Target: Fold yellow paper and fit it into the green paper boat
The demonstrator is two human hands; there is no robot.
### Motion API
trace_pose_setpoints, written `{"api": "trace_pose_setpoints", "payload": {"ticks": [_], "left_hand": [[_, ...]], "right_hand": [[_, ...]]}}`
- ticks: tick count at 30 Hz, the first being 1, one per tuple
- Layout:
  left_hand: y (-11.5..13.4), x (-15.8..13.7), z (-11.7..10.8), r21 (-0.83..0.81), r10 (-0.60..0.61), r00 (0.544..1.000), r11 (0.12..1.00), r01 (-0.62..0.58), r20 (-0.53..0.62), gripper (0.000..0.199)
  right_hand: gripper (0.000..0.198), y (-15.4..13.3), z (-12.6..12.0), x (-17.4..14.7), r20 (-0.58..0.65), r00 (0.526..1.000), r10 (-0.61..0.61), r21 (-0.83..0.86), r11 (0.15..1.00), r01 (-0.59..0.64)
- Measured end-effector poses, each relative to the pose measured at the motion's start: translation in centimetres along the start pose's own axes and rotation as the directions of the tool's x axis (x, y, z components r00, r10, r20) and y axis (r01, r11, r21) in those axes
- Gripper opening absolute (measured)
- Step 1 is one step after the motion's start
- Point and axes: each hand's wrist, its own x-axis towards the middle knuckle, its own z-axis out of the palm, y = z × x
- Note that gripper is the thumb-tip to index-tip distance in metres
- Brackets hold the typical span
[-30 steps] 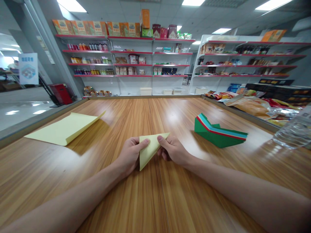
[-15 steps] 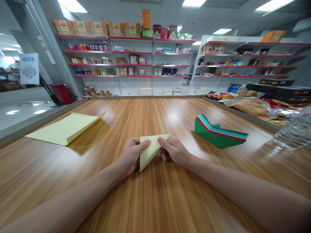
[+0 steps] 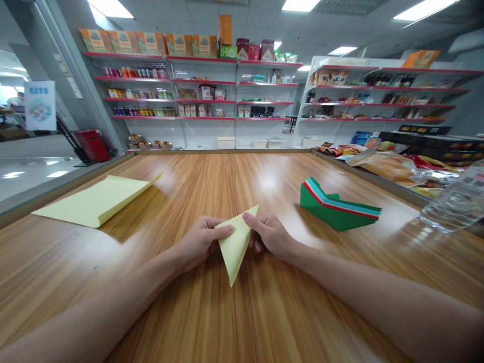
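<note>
The wood-grained table (image 3: 204, 176) spreads out before me. On its left lies a pale yellow sheet (image 3: 91, 201), one edge curled up; on its right sits a green folded paper (image 3: 333, 214) banded red, white and light blue. Between them, my left grip (image 3: 201, 241) and right grip (image 3: 273, 236), thumbs on top, pinch a folded yellow triangle (image 3: 235, 242), one point towards me.

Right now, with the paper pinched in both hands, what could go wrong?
1. The left hand and right hand grip the folded paper by its upper part; its free lower tip might bend or open.
2. The loose yellow sheet has a raised edge that a sweeping left arm could catch.
3. The green folded paper sits on the right side and might get knocked.
</note>
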Motion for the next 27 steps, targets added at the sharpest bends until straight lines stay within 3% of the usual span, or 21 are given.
{"api": "trace_pose_setpoints", "payload": {"ticks": [3, 6, 10, 18, 27], "left_hand": [[-0.76, 0.07, -0.29, 0.111, 0.119, 0.986, 0.988, -0.106, -0.116, 0.022], [-1.2, 0.15, -0.38, 0.171, 0.16, 0.978, 0.976, -0.136, -0.136, 0.023], [-1.15, 0.12, -0.3, 0.172, 0.139, 0.984, 0.978, -0.119, -0.114, 0.023], [-0.65, 0.06, 0.37, 0.037, 0.092, 0.996, 0.995, -0.091, -0.014, 0.026], [-0.89, 0.11, 0.07, 0.116, 0.126, 0.99, 0.986, -0.118, -0.065, 0.025]], "right_hand": [[0.062, 0.01, 0.11, -0.03, 0.007, 1.0, -0.021, -0.092, 0.996, 0.021], [0.063, -0.19, 0.07, -0.29, 0.02, 0.999, -0.043, -0.185, 0.982, 0.046], [0.065, -0.41, -0.06, -0.6, 0.042, 0.997, -0.07, -0.251, 0.965, 0.078], [0.064, -0.26, -0.16, -0.46, 0.166, 0.986, -0.032, -0.067, 0.997, 0.044], [0.063, -0.53, -0.09, -0.8, 0.1, 0.991, -0.089, -0.274, 0.955, 0.113]]}}
